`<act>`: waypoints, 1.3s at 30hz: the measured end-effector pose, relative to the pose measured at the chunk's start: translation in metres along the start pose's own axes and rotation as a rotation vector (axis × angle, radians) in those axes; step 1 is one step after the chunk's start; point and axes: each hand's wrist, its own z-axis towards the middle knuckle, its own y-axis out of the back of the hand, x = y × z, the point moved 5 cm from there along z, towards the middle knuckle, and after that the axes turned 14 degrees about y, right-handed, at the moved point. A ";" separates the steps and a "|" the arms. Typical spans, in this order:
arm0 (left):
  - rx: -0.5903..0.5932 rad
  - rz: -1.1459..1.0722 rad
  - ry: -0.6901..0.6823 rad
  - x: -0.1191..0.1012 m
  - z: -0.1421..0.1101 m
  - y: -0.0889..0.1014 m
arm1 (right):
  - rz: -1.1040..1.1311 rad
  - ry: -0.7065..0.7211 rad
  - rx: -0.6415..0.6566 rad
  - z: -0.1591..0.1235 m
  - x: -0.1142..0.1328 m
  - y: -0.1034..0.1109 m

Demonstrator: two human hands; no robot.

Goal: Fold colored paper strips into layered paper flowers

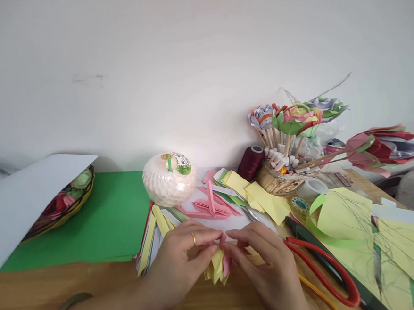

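We have the folded yellow and pink paper (217, 266) over the near part of the bench (96, 295), between our hands. Our left hand (180, 258) pinches it between thumb and forefinger; our right hand (269, 254) pinches its pink part from the other side. Just beyond lie pink folded strips (211, 209), with yellow slips (267, 202) to their right. Beside our right hand rests a red handle (353, 296). Farther back, a maroon spool (249, 165) stands beside a basket (277, 186) of paper flowers (293, 118).
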 end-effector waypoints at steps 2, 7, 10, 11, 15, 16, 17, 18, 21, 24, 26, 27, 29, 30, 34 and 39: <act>-0.021 0.006 -0.056 -0.002 0.000 0.000 | -0.037 -0.021 0.004 -0.001 -0.001 0.001; -0.096 0.035 -0.170 -0.007 -0.001 0.003 | -0.063 -0.038 0.002 -0.001 -0.003 0.002; -0.116 0.043 -0.250 -0.007 -0.003 0.002 | -0.077 -0.038 0.013 -0.002 -0.003 0.001; -0.115 0.041 -0.261 -0.006 -0.003 0.002 | -0.079 -0.036 0.017 -0.002 -0.003 0.001; -0.016 -0.007 -0.143 -0.002 0.002 0.001 | -0.052 -0.011 0.035 -0.001 -0.001 0.001; 0.033 -0.022 -0.075 -0.001 0.004 0.001 | -0.025 -0.002 0.044 -0.001 0.000 0.000; 0.095 -0.035 0.004 0.000 0.007 0.000 | 0.015 0.004 0.056 0.000 0.000 0.000; 0.149 -0.048 0.078 0.000 0.009 0.001 | 0.071 0.006 0.073 0.001 0.000 0.000; 0.314 -0.121 0.225 0.000 0.014 0.001 | 0.267 -0.060 0.157 0.003 -0.002 -0.003; 0.493 -0.238 0.401 0.004 0.015 -0.002 | 0.409 -0.196 0.258 0.000 -0.005 -0.009; 0.546 -0.303 0.468 0.006 0.014 -0.004 | 0.473 -0.247 0.297 -0.002 -0.007 -0.012; 0.557 -0.325 0.494 0.007 0.013 -0.006 | 0.497 -0.261 0.310 -0.003 -0.007 -0.013; 0.552 -0.349 0.539 0.009 0.011 -0.008 | 0.512 -0.295 0.327 -0.005 -0.009 -0.015; 0.539 -0.349 0.554 0.010 0.010 -0.009 | 0.507 -0.313 0.333 -0.005 -0.011 -0.016; 0.484 -0.327 0.557 0.011 0.009 -0.010 | 0.488 -0.390 0.333 -0.007 -0.017 -0.018; 0.458 -0.290 0.571 0.015 0.013 -0.010 | 0.594 -0.472 0.277 -0.007 -0.021 -0.022</act>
